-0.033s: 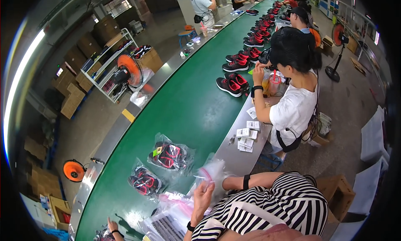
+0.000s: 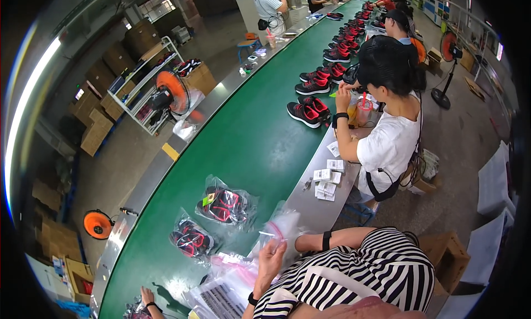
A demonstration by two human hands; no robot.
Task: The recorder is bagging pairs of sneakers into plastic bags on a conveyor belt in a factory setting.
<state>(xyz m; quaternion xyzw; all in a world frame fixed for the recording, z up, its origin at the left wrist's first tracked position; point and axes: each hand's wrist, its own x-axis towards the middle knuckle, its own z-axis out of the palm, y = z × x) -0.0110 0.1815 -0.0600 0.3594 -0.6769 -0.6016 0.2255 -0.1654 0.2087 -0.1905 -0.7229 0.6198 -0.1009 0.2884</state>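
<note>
A clear plastic bag with a pink strip at its mouth is between my hands, above the belt's near edge. My left hand pinches the bag near that strip. My right hand reaches to the bag from the right; its fingers are hidden behind or inside the cloudy plastic. Below my left hand lies a stack of flat plastic bags with pink edges. On the green belt, beyond my hands, are two bagged bundles of black-and-red shoes: the farther shoes carry a green tag, the nearer shoes lie to the left.
Another person's hand touches bagged shoes at the lower left. A co-worker in white sits to the right, beside white labels on the metal ledge. Unbagged shoes line the belt farther up. Orange fans stand around.
The other person's hand at the lower left has shifted slightly and its fingers have changed pose. The bag between my hands has moved a little; my hands stay nearly in place.
</note>
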